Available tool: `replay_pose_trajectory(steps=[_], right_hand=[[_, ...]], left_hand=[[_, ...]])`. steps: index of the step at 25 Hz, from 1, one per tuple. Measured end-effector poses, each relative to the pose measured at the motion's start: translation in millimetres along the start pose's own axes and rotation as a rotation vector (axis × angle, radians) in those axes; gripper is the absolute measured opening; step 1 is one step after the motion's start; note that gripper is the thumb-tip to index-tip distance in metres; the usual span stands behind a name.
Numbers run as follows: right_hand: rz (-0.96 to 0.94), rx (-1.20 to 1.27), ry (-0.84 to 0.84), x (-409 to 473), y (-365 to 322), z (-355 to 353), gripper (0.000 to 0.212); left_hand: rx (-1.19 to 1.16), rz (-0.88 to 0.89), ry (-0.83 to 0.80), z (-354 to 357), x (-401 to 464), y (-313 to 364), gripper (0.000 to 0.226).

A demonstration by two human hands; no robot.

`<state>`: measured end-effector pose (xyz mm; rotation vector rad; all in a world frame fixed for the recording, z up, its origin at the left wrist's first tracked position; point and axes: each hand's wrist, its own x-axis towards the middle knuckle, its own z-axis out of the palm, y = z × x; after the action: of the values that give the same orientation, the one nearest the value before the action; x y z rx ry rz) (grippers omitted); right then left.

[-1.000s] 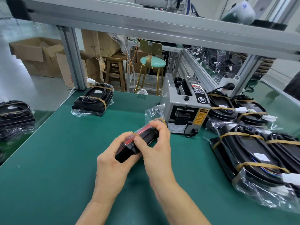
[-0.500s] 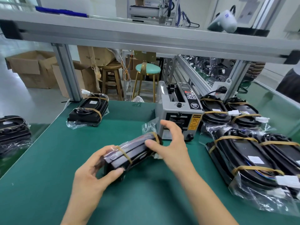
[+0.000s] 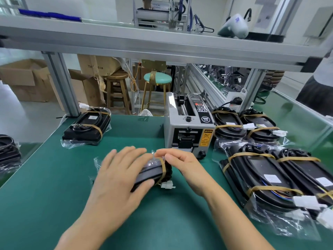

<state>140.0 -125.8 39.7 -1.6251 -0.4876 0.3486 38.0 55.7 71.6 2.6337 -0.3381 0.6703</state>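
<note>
On the far left of our green mat (image 3: 45,186), a bagged unit (image 3: 88,126) lies near the frame post. Near the middle, our left hand (image 3: 117,181) lies flat on the pack (image 3: 153,171), fingers straight and spread over its top and thumb against its near side, pressing it to the mat. The pack lies on the mat between our hands, black, in clear plastic, with a tan band (image 3: 163,170) round its right end and a white plug (image 3: 167,184) sticking out just beside it. Our right hand (image 3: 185,168) touches that end, fingers curled and pinching the bag's plastic at the far corner. Just beyond stands the grey dispenser (image 3: 189,130). Further right, more banded packs (image 3: 266,177) lie side by side.
</note>
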Motion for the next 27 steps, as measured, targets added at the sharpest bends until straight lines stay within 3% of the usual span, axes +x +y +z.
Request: replay_pose_trajectory(steps=[3, 5, 11, 15, 19, 23, 27], right_hand=[[0.001, 0.001, -0.028, -0.8, 0.2, -8.4, 0.026], [-0.023, -0.03, 0.04, 0.8, -1.4, -8.7, 0.02], [-0.045, -0.181, 0.219, 4.6, -4.4, 12.8, 0.019], [-0.055, -0.219, 0.109, 1.6, -11.6, 15.6, 0.016], [-0.095, -0.307, 0.0, -3.8, -15.7, 11.6, 0.022], [-0.115, -0.309, 0.001, -5.5, -16.4, 8.5, 0.03], [-0.135, -0.303, 0.042, -5.1, -17.1, 14.6, 0.013]], left_hand=[[-0.089, -0.313, -0.077, -4.1, 18.2, 4.8, 0.017], [-0.11, -0.394, -0.059, -4.6, 22.6, 3.5, 0.007], [-0.142, -0.249, 0.012, -5.6, 22.6, -0.7, 0.004], [-0.071, -0.151, -0.066, -3.1, 24.3, -7.7, 0.006], [-0.193, -0.152, -0.137, -5.8, 25.5, -10.9, 0.006], [-0.215, -0.196, -0.097, -3.4, 29.4, -12.0, 0.012], [-0.035, -0.201, -0.106, 4.5, 32.7, -9.0, 0.013]])
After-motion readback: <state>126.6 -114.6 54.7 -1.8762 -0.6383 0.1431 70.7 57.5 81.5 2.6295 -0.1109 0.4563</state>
